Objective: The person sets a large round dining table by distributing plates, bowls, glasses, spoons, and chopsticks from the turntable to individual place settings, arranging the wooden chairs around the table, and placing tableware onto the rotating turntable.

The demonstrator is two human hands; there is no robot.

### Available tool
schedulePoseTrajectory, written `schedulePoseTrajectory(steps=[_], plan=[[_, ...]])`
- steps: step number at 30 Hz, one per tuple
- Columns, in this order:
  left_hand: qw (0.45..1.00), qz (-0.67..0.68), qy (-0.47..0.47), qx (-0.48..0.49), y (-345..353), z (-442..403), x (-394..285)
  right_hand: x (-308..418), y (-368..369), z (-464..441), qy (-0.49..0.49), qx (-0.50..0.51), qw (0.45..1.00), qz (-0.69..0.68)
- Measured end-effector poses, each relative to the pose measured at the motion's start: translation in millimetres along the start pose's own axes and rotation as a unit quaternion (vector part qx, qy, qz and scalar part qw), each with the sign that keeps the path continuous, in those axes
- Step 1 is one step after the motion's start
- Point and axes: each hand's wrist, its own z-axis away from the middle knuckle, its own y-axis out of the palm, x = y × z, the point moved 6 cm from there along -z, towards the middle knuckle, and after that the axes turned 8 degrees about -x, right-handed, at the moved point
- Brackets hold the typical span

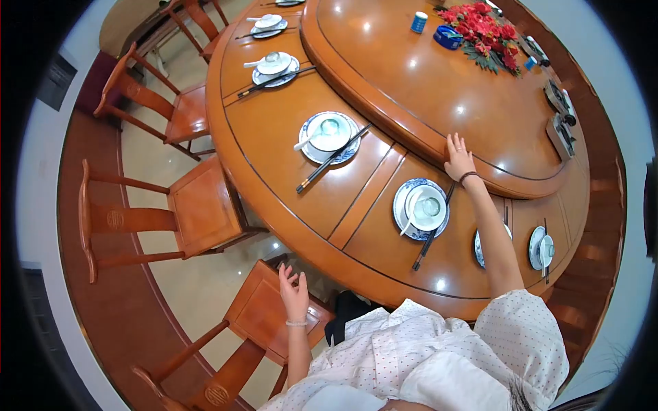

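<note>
My right hand (460,161) reaches forward with fingers stretched out and lies on the rim of the round wooden turntable (397,75), holding nothing. Just below it on the table (288,198) is a blue-and-white plate (399,222) with a white bowl (413,205), a small clear glass (428,207) and a white spoon (407,226). Dark chopsticks (430,240) lean across that plate's right side. My left hand (294,296), fingers apart and empty, hangs low over a wooden chair's seat (255,312), clear of the table edge.
More place settings ring the table, one with a bowl (327,131) to the left. Red flowers (483,31), a blue ashtray (447,38) and a blue cylindrical container (419,22) stand on the turntable. Wooden chairs, one with a broad seat (205,205), line the left side.
</note>
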Motion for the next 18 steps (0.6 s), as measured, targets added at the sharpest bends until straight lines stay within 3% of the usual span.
schedulePoseTrajectory(steps=[2,8,18], plan=[[1.0,-0.008,0.0,0.007,4.0,9.8,-5.9,-7.9,17.8,-1.7,-0.047,0.01,0.999,-0.016],[0.999,-0.033,-0.014,0.025,21.5,33.3,-11.1,-37.7,20.3,25.5,-0.025,-0.03,0.999,-0.004],[0.999,-0.04,-0.002,0.021,-16.4,77.9,-33.2,-92.0,17.2,46.8,0.071,-0.047,0.996,0.027]])
